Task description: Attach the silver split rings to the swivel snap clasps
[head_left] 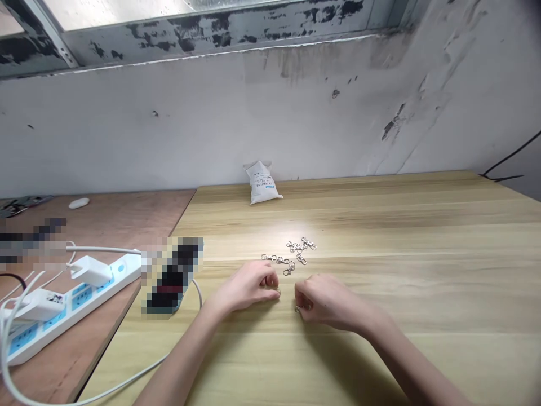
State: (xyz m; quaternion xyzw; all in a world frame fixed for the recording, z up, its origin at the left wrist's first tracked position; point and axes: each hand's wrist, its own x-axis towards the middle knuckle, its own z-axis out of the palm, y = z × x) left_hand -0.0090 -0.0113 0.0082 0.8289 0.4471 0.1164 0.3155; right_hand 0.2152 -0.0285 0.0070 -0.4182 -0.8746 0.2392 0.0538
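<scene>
Several small silver swivel clasps [298, 246] lie in a loose group on the light wooden table [401, 254], just beyond my hands. My left hand [253, 286] is closed in a pinch below the nearest of them, and a tiny metallic bit shows at its fingertips, too small to name. Across a narrow gap, my right hand [327, 301] has its fingers curled and pinched together. A small metal clasp [297, 308] sticks out partly between its thumb and forefinger; the fingers hide the rest.
A white printed packet [262, 183] stands against the wall. On the left are a blurred-out phone [175, 276], a white power strip [80, 307] with plugs, and a white cable [127, 385] crossing near my left forearm. A lower brown tabletop [122, 214] adjoins the table.
</scene>
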